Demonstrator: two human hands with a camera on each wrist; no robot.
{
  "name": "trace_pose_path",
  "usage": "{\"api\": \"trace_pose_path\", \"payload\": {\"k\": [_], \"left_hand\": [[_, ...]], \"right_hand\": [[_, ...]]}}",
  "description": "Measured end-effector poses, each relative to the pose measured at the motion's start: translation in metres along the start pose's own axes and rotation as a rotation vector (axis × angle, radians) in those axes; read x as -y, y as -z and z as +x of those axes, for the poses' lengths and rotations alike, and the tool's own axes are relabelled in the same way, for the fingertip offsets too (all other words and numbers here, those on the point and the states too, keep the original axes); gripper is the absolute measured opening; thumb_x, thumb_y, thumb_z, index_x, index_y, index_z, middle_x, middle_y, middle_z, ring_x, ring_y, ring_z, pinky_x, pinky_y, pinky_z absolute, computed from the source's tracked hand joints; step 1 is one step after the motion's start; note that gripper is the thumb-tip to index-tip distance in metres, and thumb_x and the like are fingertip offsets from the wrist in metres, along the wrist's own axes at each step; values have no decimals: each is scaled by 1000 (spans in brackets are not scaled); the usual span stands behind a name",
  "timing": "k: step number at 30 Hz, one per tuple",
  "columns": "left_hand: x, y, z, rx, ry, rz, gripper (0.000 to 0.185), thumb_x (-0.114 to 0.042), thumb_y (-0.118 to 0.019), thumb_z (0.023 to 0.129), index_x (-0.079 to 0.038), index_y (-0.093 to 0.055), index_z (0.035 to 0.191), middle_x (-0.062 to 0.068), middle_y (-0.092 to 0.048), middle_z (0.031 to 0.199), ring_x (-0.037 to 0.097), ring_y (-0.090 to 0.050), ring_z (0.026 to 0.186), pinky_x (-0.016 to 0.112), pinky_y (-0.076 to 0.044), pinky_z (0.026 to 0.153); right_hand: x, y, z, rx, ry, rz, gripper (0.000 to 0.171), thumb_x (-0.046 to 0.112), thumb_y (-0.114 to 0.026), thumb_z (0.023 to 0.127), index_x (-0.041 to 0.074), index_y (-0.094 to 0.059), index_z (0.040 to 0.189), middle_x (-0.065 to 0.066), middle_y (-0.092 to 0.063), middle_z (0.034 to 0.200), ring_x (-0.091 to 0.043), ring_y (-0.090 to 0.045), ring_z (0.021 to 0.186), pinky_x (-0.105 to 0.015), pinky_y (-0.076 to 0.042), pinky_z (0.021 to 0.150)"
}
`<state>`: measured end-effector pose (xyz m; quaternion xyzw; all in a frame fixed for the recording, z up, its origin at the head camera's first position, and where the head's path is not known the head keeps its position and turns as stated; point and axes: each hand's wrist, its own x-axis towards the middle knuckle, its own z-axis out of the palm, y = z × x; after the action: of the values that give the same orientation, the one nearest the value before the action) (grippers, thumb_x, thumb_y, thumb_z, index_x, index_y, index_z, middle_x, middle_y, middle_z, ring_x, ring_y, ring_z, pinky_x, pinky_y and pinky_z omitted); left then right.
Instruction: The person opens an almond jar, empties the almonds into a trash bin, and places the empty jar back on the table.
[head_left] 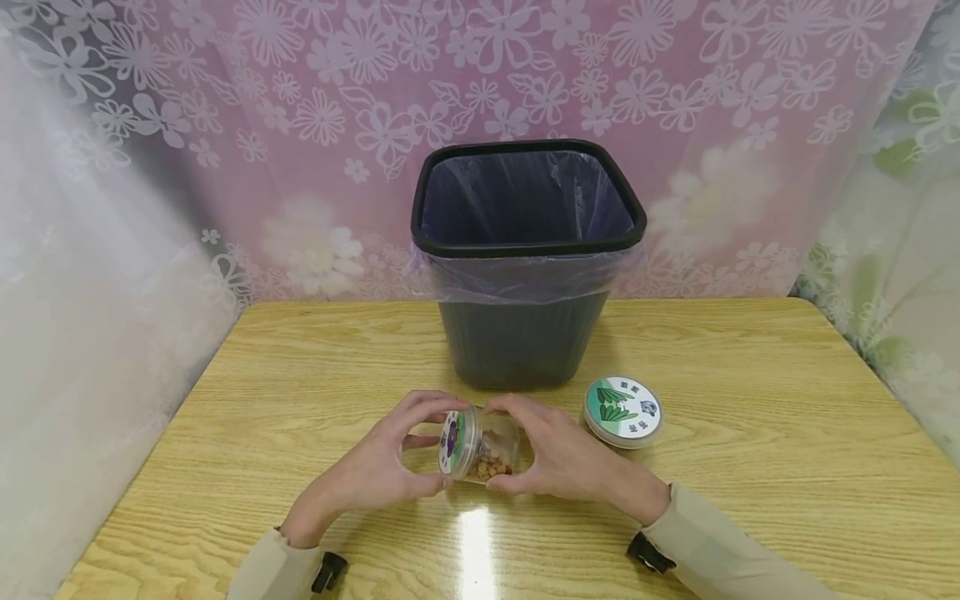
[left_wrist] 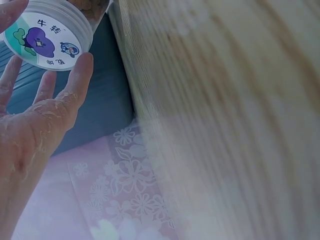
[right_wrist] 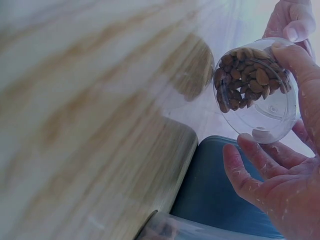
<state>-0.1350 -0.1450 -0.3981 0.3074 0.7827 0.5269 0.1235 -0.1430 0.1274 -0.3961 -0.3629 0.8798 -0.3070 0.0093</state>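
Beige sleeves [head_left: 273, 571], with black straps [head_left: 328, 573] at the wrists, were the closest to the head camera. Between the two hands was a clear, round jar [head_left: 501, 454], tipped on its side above the near half of the table [head_left: 300, 358], its lid toward the left; whether it touched the wood I cannot tell. Brown almonds [right_wrist: 250, 75] filled it only partly and lay along its lower wall. On the transparent lid [head_left: 470, 442] was a white and green label [left_wrist: 44, 41] with a purple cartoon vegetable and Chinese characters.

Left hand [head_left: 393, 454] held the lid's rim with bent, widely parted fingers and thumb. Right hand [head_left: 566, 458] gripped the jar's body, thumb and fingers spread around it.

Just beside this hand stood a second round container [head_left: 624, 408], green pods on its top. Behind was a dark bin [head_left: 517, 346] with a purplish bag [head_left: 525, 283], before a pink floral curtain [head_left: 450, 108].
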Motion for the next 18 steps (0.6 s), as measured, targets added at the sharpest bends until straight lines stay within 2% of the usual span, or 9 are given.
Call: {"api": "trace_pose_path", "payload": {"k": [18], "left_hand": [[-1, 1, -1, -3, 82, 7, 79, -15, -83, 82, -37, -47, 149, -2, -44, 146, 30, -51, 130, 40, -55, 103]], "right_hand": [[1, 0, 1, -4, -8, 10, 78, 41, -90, 77, 19, -48, 139, 3, -62, 136, -14, -61, 125, -40, -55, 104]]}}
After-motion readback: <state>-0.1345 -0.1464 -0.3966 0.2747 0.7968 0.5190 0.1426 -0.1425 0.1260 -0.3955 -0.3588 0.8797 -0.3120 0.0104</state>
